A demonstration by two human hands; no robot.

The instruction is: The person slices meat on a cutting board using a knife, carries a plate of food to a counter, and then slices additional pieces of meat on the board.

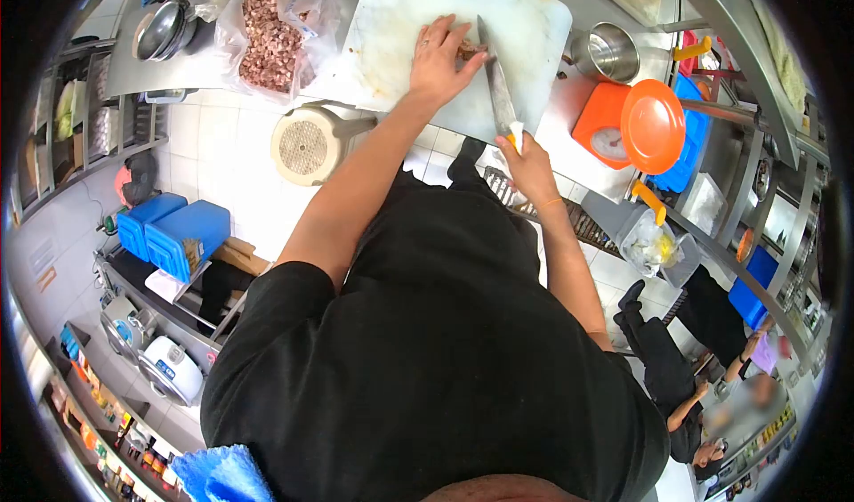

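My left hand (436,60) rests on the white cutting board (391,21), its fingertips and thumb around a small brown piece of food (469,50). In my right hand (531,168) is the handle of a large knife (499,88), white and yellow near the grip. The blade lies just right of the food piece, its tip pointing toward the far edge of the board. To the left, a clear plastic bag (307,46) holds a heap of diced reddish meat (267,44).
Metal bowls (162,30) stand at the counter's left. Right of the board are a steel pot (607,52) and an orange scale (598,128) with an orange dish (654,126). A beige stool (304,146) stands below the counter. Other people (663,368) are at lower right.
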